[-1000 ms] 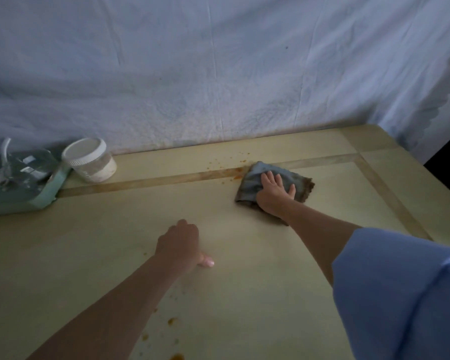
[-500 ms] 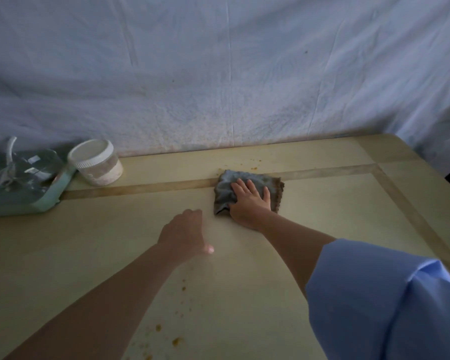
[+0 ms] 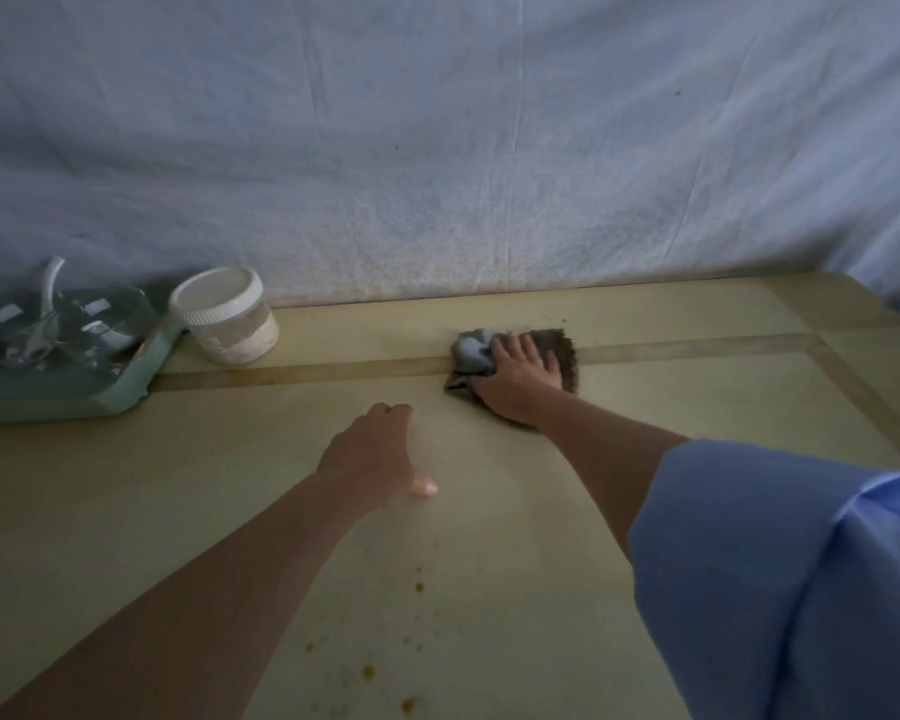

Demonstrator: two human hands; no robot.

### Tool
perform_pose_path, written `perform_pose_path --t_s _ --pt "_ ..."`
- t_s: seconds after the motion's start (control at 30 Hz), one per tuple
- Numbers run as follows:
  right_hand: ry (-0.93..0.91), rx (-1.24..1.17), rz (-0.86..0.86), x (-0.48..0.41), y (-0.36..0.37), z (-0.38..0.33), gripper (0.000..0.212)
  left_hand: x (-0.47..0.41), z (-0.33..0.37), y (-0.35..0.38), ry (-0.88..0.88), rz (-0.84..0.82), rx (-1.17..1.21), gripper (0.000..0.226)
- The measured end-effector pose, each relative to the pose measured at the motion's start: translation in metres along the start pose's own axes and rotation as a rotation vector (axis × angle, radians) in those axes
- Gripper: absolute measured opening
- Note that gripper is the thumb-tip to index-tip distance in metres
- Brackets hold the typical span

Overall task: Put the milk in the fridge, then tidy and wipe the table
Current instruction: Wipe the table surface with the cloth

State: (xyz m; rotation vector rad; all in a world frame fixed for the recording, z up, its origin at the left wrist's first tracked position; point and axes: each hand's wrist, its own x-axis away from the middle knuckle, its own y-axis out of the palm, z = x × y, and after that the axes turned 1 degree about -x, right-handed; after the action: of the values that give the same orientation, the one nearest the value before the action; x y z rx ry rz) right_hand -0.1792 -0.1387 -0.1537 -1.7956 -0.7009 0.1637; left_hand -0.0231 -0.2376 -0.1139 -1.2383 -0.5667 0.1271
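Cloth (image 3: 471,350) sits far on the desk (image 3: 489,522), on the inlay strip, under our right hand (image 3: 520,376), whose fingers are spread flat and pressing. Left hand (image 3: 370,454) rests on the desk, fingers curled, holding nothing. Cloth looks soft, light and prone to bunching, so we'd press palm-flat at its middle.

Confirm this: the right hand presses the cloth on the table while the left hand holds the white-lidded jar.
Wrong about the left hand: the head view shows it resting on the table, holding nothing, apart from the white-lidded jar. The right hand does press the cloth.
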Motion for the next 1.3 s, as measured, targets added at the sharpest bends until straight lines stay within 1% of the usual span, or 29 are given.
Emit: perform_pose_path --t_s 0.1,0.2,0.3,0.4,0.5,0.57,0.67,0.83,0.93,1.03,1.13,1.3 --pt "-0.153 0.018 -0.022 0.002 0.016 -0.028 0.068 -0.002 -0.001 0.000 -0.039 -0.022 0.012 0.093" --pt "-0.197 0.030 -0.034 0.001 0.016 -0.020 0.062 -0.007 0.009 -0.001 -0.060 -0.008 -0.031 0.085" --pt "-0.127 0.030 0.010 0.002 0.001 0.020 0.062 -0.012 0.019 -0.005 -0.086 -0.037 -0.046 0.076" --pt "0.005 0.002 0.075 0.001 -0.017 0.071 0.062 -0.017 0.025 -0.008 -0.095 -0.067 -0.074 0.069" --pt "0.077 -0.019 0.153 -0.003 -0.026 0.096 0.062 -0.021 0.031 -0.009 -0.111 -0.074 -0.111 0.065" --pt "0.089 -0.038 0.161 -0.010 -0.027 0.093 0.060 -0.023 0.033 -0.009 -0.115 -0.072 -0.127 0.065" --pt "0.050 -0.028 0.108 -0.025 -0.027 0.074 0.062 -0.024 0.034 -0.009 -0.117 -0.066 -0.150 0.068" --pt "-0.095 0.039 0.019 -0.040 -0.013 0.020 0.071 -0.029 0.028 -0.005 -0.102 -0.053 -0.157 0.073" --pt "-0.206 0.050 -0.025 -0.036 -0.002 -0.012 0.067 -0.031 0.023 -0.001 -0.095 -0.043 -0.172 0.075" --pt "-0.263 0.054 -0.039 -0.032 0.003 -0.012 0.063 -0.031 0.020 0.000 -0.086 -0.046 -0.168 0.076" --pt "-0.226 0.046 0.008 -0.029 -0.009 0.018 0.060 -0.032 0.019 -0.001 -0.074 -0.057 -0.144 0.072" --pt "-0.034 0.062 0.044 -0.030 -0.038 0.082 0.062 -0.030 0.023 -0.004 -0.058 -0.023 -0.177 0.063"
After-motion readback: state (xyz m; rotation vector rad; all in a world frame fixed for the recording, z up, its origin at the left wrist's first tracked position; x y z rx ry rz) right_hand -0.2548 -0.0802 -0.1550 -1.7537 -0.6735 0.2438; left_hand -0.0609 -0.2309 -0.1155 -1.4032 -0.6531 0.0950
